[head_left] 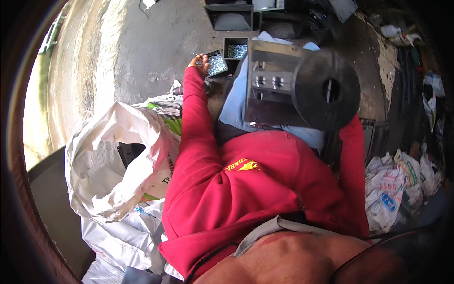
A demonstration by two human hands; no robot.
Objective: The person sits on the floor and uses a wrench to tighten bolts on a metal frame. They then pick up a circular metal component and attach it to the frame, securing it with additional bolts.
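Observation:
My left hand [199, 62] reaches forward to the left edge of a small dark tray [218, 74] of shiny screws or similar small fasteners. Its fingers are partly bent and look apart, with nothing visible in them. A second dark bin [236, 39] with more small metal pieces stands just beyond. Over my lap rests a black part [272, 102] with a boxy, slotted body and two shiny round fittings. At its right side is a large black disc [307, 90] with an oval hole. My right sleeve goes behind the disc, which hides my right hand.
A white woven sack [118, 199] stands open at my left, with something dark inside. A drill-like tool [178, 90] lies near my left forearm. Black box-shaped parts [231, 19] stand ahead. Crumpled bags [392, 189] lie at right. Light blue cloth [232, 106] lies under the part.

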